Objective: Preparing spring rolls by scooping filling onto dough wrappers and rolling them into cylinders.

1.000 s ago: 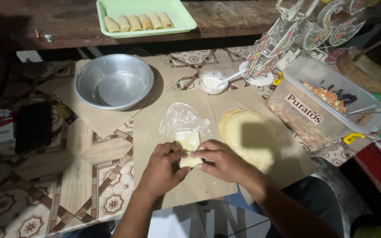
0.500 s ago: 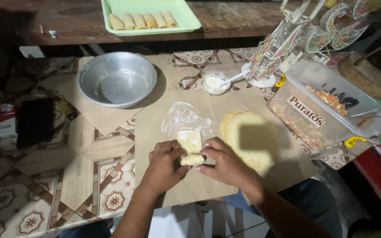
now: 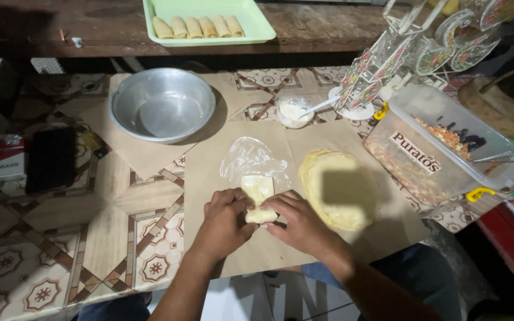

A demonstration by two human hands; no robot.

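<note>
Rolling in progress: pale thin wrapper sheet (image 3: 257, 189) now partly rolled up from its near end.

Left hand (image 3: 224, 223) and right hand (image 3: 300, 223) fingers clamped on the roll (image 3: 261, 215); versus a second ago, roll thicker, flat strip shorter, on brown paper-covered counter (image 3: 209, 172).

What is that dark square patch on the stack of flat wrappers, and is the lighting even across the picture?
Head view: the dark patch on the wrapper stack is a sharp-edged shadow from light overhead; the metal bowl shows a soft glare in its base. The brown paper and both hands, left and right, are well lit and in focus, while the left edge and bottom right corner fall into darkness.
</note>
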